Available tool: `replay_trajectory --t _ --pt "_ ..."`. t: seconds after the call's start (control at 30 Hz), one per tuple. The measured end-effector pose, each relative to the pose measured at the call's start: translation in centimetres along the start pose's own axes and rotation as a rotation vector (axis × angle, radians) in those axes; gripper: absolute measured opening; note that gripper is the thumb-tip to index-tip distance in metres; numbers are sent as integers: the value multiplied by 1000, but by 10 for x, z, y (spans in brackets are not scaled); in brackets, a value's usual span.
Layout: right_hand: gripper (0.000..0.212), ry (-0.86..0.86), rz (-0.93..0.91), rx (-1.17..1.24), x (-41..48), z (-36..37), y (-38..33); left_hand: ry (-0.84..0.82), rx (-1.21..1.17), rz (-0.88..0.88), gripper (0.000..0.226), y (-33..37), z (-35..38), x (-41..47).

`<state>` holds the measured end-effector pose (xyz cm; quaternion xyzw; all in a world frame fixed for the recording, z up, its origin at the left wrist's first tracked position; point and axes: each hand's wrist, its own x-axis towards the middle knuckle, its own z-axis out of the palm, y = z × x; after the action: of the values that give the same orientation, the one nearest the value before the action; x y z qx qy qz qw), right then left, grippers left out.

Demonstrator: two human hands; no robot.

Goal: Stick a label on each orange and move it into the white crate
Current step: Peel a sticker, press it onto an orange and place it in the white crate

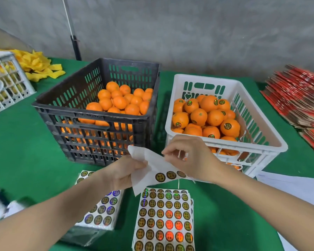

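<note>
Now both hands hold a white sticker sheet (149,160). The left hand (123,171) grips its left side; the right hand (190,156) pinches its top edge. Three labels (171,175) lie in a row, left to right, just under the right hand, so that hand is nearer. Bare oranges (120,102) wait in the black crate (91,113) past the left hand. The white crate (223,144) sits behind the right hand. A green cloth (22,142) lies under it all, with a grey wall (188,33) behind.

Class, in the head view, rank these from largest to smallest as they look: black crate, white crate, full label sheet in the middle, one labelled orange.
1. Black crate and white crate: too alike to rank.
2. Full label sheet, though it lies nearer the camera, so its place is unsure.
3. Labelled orange: smallest.
</note>
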<state>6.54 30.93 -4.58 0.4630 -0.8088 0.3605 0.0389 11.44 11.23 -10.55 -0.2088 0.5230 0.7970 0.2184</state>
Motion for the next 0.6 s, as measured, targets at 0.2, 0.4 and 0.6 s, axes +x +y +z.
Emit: replay_trajectory --t 0.2,0.4,0.6 --pt "12 -204 13 -156 -19 31 2 -43 -1 -18 24 -2 -2 3" --pt "7 -94 -90 -195 -20 40 -4 -57 -75 -77 23 -7 -16 13" --pt "10 -41 190 -51 7 31 6 -11 193 -122 27 -47 -33 34"
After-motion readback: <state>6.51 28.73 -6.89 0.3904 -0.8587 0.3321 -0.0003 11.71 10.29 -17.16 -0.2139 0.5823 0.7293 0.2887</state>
